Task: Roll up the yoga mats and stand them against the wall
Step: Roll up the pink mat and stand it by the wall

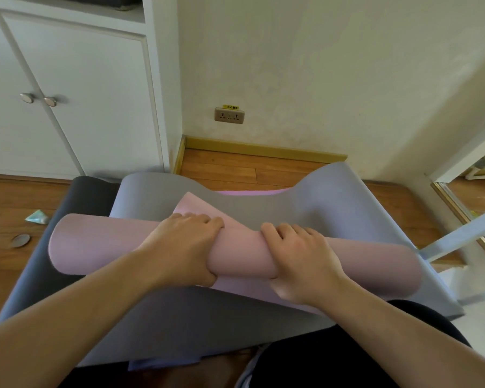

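A soft pink foam yoga mat (pixel 235 253), grey on its other face, lay partly rolled into a thick cylinder across the middle of the view. Both hands were clamped on the roll near its centre: the left hand (pixel 185 242) wrapped over the top with fingers curled down the far side and thumb tucked under, the right hand (pixel 300 253) just beside it doing the same. Beyond the hands, the unrolled remainder of this mat (pixel 314 197) rose in a wavy grey sheet toward the cream wall (pixel 319 65), one corner flipped over to show pink. The roll rested on a flat grey-lavender yoga mat (pixel 179 317) spread over the wooden floor (pixel 235 163), and the edge of a dark charcoal mat (pixel 87 191) showed at the left beneath it.

Judging from this, the task was at an early stage. The pink mat was perhaps most of the way rolled, though a stretch of it was left to wind in. The mat underneath lay fully flat, and the dark one appeared untouched too. Nothing stood against the wall, and the strip of floor by the yellow skirting board (pixel 263 148) was free for the rolls. The roll looked loose and springy, so a firm hold would probably be needed to stop it uncoiling.
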Motion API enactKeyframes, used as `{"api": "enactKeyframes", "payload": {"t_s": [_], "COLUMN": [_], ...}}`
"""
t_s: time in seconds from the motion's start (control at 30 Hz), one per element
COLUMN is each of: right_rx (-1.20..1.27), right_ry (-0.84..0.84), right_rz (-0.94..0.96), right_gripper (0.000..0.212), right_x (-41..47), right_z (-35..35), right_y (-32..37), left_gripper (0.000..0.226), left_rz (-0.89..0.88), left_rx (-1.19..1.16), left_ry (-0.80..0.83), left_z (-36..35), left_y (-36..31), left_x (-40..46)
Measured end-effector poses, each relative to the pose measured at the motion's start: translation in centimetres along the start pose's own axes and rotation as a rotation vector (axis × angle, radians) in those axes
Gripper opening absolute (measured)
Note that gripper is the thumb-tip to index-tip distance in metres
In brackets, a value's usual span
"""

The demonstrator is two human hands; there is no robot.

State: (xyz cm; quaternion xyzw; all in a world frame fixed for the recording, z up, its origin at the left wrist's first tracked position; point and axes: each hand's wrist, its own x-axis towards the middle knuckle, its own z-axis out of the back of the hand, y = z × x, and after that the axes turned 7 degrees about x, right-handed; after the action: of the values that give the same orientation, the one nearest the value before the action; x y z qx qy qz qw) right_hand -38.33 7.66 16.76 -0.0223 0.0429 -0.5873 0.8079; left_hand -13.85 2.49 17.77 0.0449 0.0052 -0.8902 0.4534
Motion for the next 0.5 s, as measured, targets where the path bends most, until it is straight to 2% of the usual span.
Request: {"api": "enactKeyframes", "payload": {"t_s": [0.07, 0.13, 0.2, 0.27, 0.3, 0.33, 0.43, 0.5], "right_rx": [0.034, 0.063, 0.054, 0.017, 0.012, 0.013, 0.025, 0.048], "right_ry": [0.011, -0.009, -0.020, -0.002, 0.019, 0.034, 0.002, 0.002], "right_rz": [-0.034, -0.043, -0.018, 0.004, 0.002, 0.007, 0.038, 0.030], "right_gripper": [0.059, 0.060, 0.076, 0.101, 0.105, 0.100, 0.066, 0.054], "right_x": [0.1, 0.1, -0.1, -0.3, -0.3, -0.3, -0.2, 0.0], "right_z": [0.4, 0.5, 0.3, 0.3, 0.2, 0.1, -0.4, -0.1], "right_y": [-0.4, -0.5, -0.4, -0.1, 0.0, 0.2, 0.3, 0.2], "left_gripper": [0.084, 0.081, 0.076, 0.077, 0.077, 0.077, 0.075, 0.080], "left_rz": [-0.017, -0.017, -0.026, -0.027, -0.029, -0.035, -0.069, -0.072], "left_rx": [0.122, 0.204, 0.177, 0.060, 0.012, -0.008, 0.015, 0.116], "left_ry": [-0.091, -0.114, -0.118, -0.087, -0.058, -0.045, -0.069, -0.101], "left_z": [-0.7, -1.3, -1.4, -1.0, -0.7, -0.5, -0.2, -0.7], "left_y": [-0.6, -1.1, -1.0, -0.8, -0.7, -0.7, -0.9, -0.9], "left_x": [0.2, 0.5, 0.7, 0.5, 0.5, 0.4, 0.2, 0.2]}}
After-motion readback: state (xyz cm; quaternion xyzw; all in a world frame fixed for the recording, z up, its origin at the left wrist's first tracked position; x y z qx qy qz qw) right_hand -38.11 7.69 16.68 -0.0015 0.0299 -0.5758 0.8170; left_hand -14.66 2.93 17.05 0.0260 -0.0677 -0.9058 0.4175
